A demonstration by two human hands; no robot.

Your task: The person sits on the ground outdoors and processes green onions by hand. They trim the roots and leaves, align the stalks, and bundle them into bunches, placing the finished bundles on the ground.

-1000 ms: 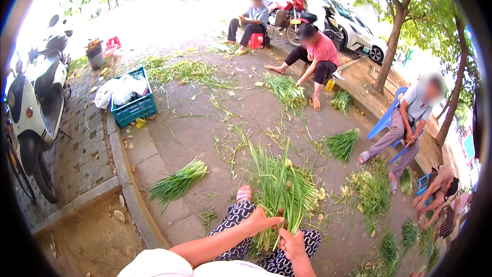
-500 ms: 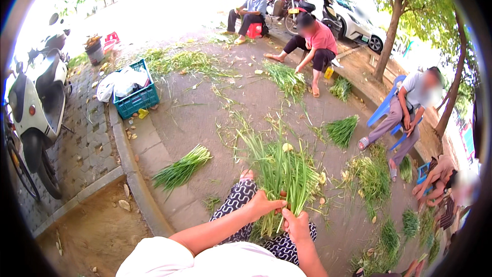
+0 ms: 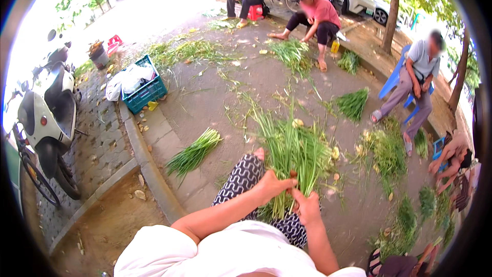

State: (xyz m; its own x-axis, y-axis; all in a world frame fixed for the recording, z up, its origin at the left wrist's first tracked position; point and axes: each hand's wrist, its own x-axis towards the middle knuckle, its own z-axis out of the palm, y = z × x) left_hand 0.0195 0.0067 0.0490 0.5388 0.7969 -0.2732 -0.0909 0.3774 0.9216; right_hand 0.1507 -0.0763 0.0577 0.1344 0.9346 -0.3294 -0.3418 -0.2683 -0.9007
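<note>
Between my knees I hold a loose bunch of long green chives [image 3: 311, 172], pale stem ends toward me and leaves pointing away. My right hand [image 3: 307, 208] is closed around the lower stems. My left hand [image 3: 274, 184] is pinched at the left side of the same bunch, fingertips close to the right thumb; what exactly they grip is too small to make out. A heap of chives [image 3: 274, 141] lies under and beyond my hands, partly hidden by the bunch. On the ground to the left rests a neat bundle of chives [image 3: 196, 153].
A green crate [image 3: 146, 96] with white bags stands at the far left, near a parked scooter [image 3: 48, 118]. Leaf scraps [image 3: 387, 154] litter the right. A person in a pink shirt [image 3: 324, 15] crouches over chives; another sits on a blue chair [image 3: 393, 81]. A curb [image 3: 148, 174] runs left.
The view has tilted a little, so the surroundings sit farther right. My hands remain close together on the bunch, the left one slightly higher against the stems.
</note>
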